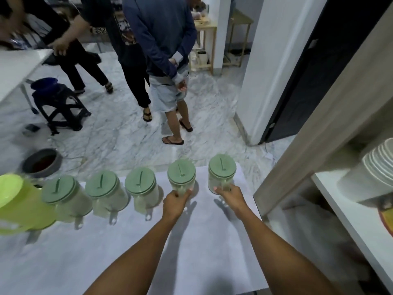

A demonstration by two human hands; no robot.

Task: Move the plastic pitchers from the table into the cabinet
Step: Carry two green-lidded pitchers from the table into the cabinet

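No readable writing or brand marks on any pitcher; lids are plain.

Five clear plastic pitchers w/ sage-green lids stand in a row along the far edge of the white table, lower half of frame. Each lid has a raised darker green bar across its top, and handles face the camera. Left to right: 1st pitcher, 2nd pitcher, 3rd pitcher, 4th pitcher, 5th pitcher. All upright, slight gaps between them; the gap between 4th and 5th is widest.

Left hand is wrapped around the handle side of the 4th pitcher. Right hand grips the handle side of the 5th pitcher. Both pitchers look to be sitting on the tabletop, though contact at their bases is hard to confirm.

At the far left edge, a lime-green pitcher, blurred, sits by the 1st pitcher.

The 5th pitcher is near the table's right corner. To the right of the table stands the cabinet, open, w/ a white shelf and a stack of white plates at upper right of it. A shadowed lower space shows under that shelf.

Beyond the table's far edge is marble floor w/ three people standing, a dark stool at left and a grey bin.
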